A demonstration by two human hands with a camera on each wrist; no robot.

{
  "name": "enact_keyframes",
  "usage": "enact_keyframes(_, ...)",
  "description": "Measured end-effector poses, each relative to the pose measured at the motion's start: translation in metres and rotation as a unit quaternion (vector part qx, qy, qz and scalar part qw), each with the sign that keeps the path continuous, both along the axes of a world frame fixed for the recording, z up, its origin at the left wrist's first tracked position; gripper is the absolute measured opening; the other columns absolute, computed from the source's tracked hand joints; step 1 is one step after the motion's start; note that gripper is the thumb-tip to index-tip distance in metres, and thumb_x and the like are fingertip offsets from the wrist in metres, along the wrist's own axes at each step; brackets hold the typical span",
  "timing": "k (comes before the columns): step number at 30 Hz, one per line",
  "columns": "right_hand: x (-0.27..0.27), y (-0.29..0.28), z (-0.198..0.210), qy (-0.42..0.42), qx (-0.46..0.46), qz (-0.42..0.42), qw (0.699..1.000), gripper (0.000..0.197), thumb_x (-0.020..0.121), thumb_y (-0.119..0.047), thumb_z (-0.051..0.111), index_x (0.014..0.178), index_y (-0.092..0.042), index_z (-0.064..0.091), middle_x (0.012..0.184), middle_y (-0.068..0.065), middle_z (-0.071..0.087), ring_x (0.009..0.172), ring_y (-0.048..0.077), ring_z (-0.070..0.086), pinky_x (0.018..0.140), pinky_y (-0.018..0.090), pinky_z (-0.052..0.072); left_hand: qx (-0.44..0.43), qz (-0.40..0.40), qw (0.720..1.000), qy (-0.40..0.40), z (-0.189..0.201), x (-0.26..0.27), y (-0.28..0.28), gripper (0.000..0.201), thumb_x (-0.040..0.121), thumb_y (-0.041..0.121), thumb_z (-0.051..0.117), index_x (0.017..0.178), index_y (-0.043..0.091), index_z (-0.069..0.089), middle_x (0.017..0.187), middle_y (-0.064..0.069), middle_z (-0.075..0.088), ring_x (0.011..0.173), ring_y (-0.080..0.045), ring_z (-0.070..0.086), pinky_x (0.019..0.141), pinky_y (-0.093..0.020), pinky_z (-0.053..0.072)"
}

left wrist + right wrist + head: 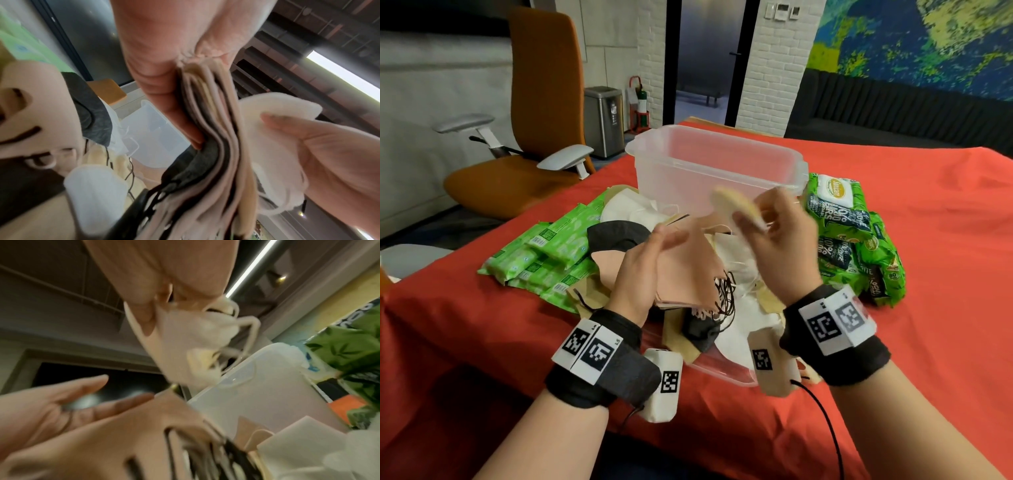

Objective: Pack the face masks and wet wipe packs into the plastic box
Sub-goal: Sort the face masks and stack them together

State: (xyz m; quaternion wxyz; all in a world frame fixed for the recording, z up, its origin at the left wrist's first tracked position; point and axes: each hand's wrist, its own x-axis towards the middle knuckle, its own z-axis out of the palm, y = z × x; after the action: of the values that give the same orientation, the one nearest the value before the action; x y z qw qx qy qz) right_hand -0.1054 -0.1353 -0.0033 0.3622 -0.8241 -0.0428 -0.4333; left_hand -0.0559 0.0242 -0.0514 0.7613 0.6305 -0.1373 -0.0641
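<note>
My left hand (640,274) is gripping a stack of pink face masks (685,270) above the pile. My right hand (780,240) is pinching a cream mask (736,202) just before the empty plastic box (715,164)

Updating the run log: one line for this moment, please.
left hand: grips stack of face masks | right hand: pinches cream mask | plastic box: looks empty | wet wipe packs: on table

One clear box (717,164), one lid (726,371), two hands, one chair (534,113), one bin (604,120), two heaps of green wipe packs, and masks (685,270) too tangled to count.
</note>
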Motion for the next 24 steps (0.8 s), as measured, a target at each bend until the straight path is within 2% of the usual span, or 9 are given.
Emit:
enact_keyframes(3, -0.004, 0.015, -0.01, 0.14, -0.056, 0.173, 0.973, 0.017, 0.073, -0.006, 0.069, 0.075, -0.015, 0.054, 0.067, -0.018, 0.047, 0.062, -0.006, 0.046, 0.06, 0.007, 0.034, -0.034, -0.013, 0.999, 0.037, 0.007, -0.005, 0.0, 0.057, 0.096, 0.051, 0.027, 0.098, 0.014, 0.07, 0.107, -0.016, 0.069, 0.107, -0.03, 0.062, 0.1, -0.047, 0.044)
enact_keyframes(7, -0.012, 0.015, 0.003, 0.233, 0.098, 0.335, 0.908, 0.022, 0.069, -0.001, 0.072, 0.078, -0.013, 0.057, 0.073, 0.0, 0.058, 0.068, 0.005, 0.054, 0.065, 0.016, 0.045, -0.045, -0.036, 0.995, 0.075, 0.008, -0.003, 0.006, 0.073, 0.088, 0.063, 0.019, 0.106, 0.012, 0.068, 0.113, -0.02, 0.065, 0.107, -0.032, 0.061, 0.092, -0.044, 0.048)
enact_keyframes(10, -0.013, 0.008, 0.011, 0.263, 0.178, 0.347, 0.883, 0.035, 0.064, 0.006, 0.074, 0.088, -0.011, 0.055, 0.082, 0.006, 0.062, 0.074, 0.016, 0.062, 0.067, 0.028, 0.055, -0.063, -0.102, 0.988, 0.093, 0.004, 0.0, 0.009, 0.086, 0.078, 0.076, 0.025, 0.12, 0.01, 0.061, 0.116, -0.021, 0.064, 0.112, -0.038, 0.058, 0.096, -0.053, 0.045)
enact_keyframes(13, -0.005, 0.006, 0.006, 0.28, 0.172, 0.278, 0.902, 0.05, 0.064, 0.002, 0.079, 0.097, -0.021, 0.05, 0.085, 0.022, 0.064, 0.076, 0.028, 0.061, 0.071, 0.049, 0.056, -0.085, -0.173, 0.977, 0.09, 0.004, -0.006, 0.008, 0.086, 0.07, 0.078, 0.045, 0.119, 0.01, 0.062, 0.116, -0.021, 0.064, 0.109, -0.036, 0.061, 0.094, -0.049, 0.047)
enact_keyframes(15, 0.001, 0.006, 0.0, 0.274, 0.165, 0.212, 0.923, 0.057, 0.062, -0.007, 0.083, 0.098, -0.03, 0.046, 0.088, 0.032, 0.064, 0.075, 0.039, 0.063, 0.07, 0.059, 0.053, -0.063, -0.178, 0.98, 0.07, 0.005, -0.009, 0.006, 0.072, 0.061, 0.066, 0.071, 0.109, 0.013, 0.069, 0.11, -0.018, 0.068, 0.103, -0.03, 0.065, 0.09, -0.044, 0.05)
enact_keyframes(16, 0.003, 0.005, -0.004, 0.269, 0.16, 0.193, 0.93, 0.059, 0.061, -0.01, 0.084, 0.099, -0.032, 0.045, 0.089, 0.033, 0.064, 0.077, 0.043, 0.063, 0.07, 0.06, 0.052, -0.033, -0.161, 0.986, 0.039, 0.005, -0.009, 0.005, 0.053, 0.065, 0.05, 0.077, 0.102, 0.013, 0.07, 0.102, -0.012, 0.071, 0.095, -0.023, 0.068, 0.084, -0.04, 0.053)
enact_keyframes(18, 0.005, 0.005, -0.008, 0.254, 0.148, 0.166, 0.941, 0.062, 0.06, -0.016, 0.085, 0.1, -0.036, 0.042, 0.085, 0.025, 0.067, 0.079, 0.043, 0.063, 0.069, 0.056, 0.053, 0.04, -0.121, 0.991, -0.03, 0.006, -0.009, 0.003, 0.027, 0.077, 0.012, 0.071, 0.103, 0.015, 0.066, 0.092, 0.001, 0.072, 0.083, -0.009, 0.068, 0.077, -0.029, 0.053)
enact_keyframes(21, 0.005, 0.004, -0.012, 0.235, 0.116, 0.083, 0.962, 0.065, 0.062, -0.023, 0.085, 0.11, -0.029, 0.041, 0.077, 0.002, 0.061, 0.072, 0.021, 0.059, 0.068, 0.038, 0.051, 0.074, -0.117, 0.984, -0.111, 0.008, -0.01, 0.003, 0.053, 0.079, -0.008, 0.064, 0.113, 0.032, 0.051, 0.109, 0.011, 0.062, 0.094, 0.005, 0.061, 0.081, -0.016, 0.05)
enact_keyframes(24, -0.001, 0.005, -0.011, 0.299, 0.085, 0.106, 0.944, 0.06, 0.069, -0.031, 0.08, 0.118, -0.02, 0.048, 0.1, -0.003, 0.061, 0.089, 0.011, 0.06, 0.08, 0.029, 0.05, 0.057, -0.132, 0.98, -0.138, 0.006, -0.006, 0.007, 0.072, 0.076, -0.006, 0.069, 0.121, 0.042, 0.041, 0.125, 0.011, 0.053, 0.111, 0.003, 0.055, 0.091, -0.019, 0.047)
